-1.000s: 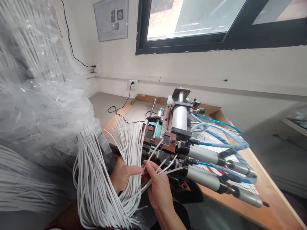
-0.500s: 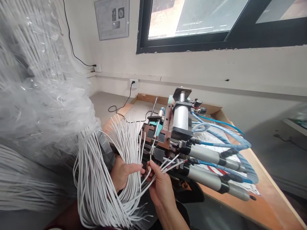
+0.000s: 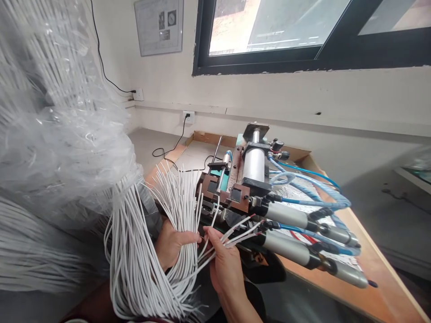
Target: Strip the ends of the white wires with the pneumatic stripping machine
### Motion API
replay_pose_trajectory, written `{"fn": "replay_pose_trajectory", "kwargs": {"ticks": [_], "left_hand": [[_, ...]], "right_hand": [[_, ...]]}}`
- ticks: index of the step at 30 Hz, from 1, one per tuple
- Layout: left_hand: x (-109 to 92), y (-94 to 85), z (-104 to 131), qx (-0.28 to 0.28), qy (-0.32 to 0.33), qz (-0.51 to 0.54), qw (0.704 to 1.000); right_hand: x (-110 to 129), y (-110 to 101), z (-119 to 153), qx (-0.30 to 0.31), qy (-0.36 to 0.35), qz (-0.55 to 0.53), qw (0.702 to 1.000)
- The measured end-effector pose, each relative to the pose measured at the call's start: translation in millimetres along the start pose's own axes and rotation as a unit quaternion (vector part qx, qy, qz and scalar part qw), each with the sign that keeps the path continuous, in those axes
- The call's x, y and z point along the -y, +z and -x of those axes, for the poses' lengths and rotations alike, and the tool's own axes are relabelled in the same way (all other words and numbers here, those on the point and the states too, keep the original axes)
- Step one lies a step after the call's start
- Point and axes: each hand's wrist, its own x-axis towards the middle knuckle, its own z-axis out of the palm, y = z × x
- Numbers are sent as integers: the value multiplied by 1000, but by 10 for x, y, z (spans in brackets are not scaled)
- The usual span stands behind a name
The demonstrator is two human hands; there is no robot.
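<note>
My left hand (image 3: 173,244) is wrapped round a thick bundle of white cables (image 3: 182,197), thumb across the front, loose ends fanning upward. Close beside it, my right hand (image 3: 226,258) is closed on a few white cables (image 3: 240,237). Reddish inner wires show at the tips of some of them, which point right. One single cable (image 3: 215,213) rises from my right fingertips, its end in front of the pneumatic machine (image 3: 254,166). The machine's brown jaw blocks (image 3: 240,197) stand apart. Cable loops hang below my left hand.
More cables wrapped in clear plastic (image 3: 67,148) fill the left side. Air cylinders (image 3: 286,249) and blue hoses (image 3: 310,204) extend right of the machine. A wooden-edged table (image 3: 373,278) carries it, with pale scraps on top. A window (image 3: 269,27) and wall sockets (image 3: 189,117) are behind.
The machine's jaw blocks have parted, the right one sliding right along with the cylinder rods. The single cable's end now stands free between them. My left hand has hardly moved.
</note>
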Motion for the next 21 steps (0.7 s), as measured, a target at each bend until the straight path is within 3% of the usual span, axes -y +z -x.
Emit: {"fn": "replay_pose_trajectory", "kwargs": {"ticks": [4,12,15,18,21], "left_hand": [[-30,23,7,-10,-32,11,999],[-52,68,8,-4,-19,17,1000],[-37,72,7,21,-12,16,1000],[-34,72,9,32,2,14,999],[-42,64,3,16,17,17,1000]], "right_hand": [[69,47,-42,-10,29,-35,999],[176,129,-69,34,99,-71,992],[163,111,-56,85,127,-57,987],[128,89,-17,120,104,-30,987],[75,63,18,62,19,-7,998]]}}
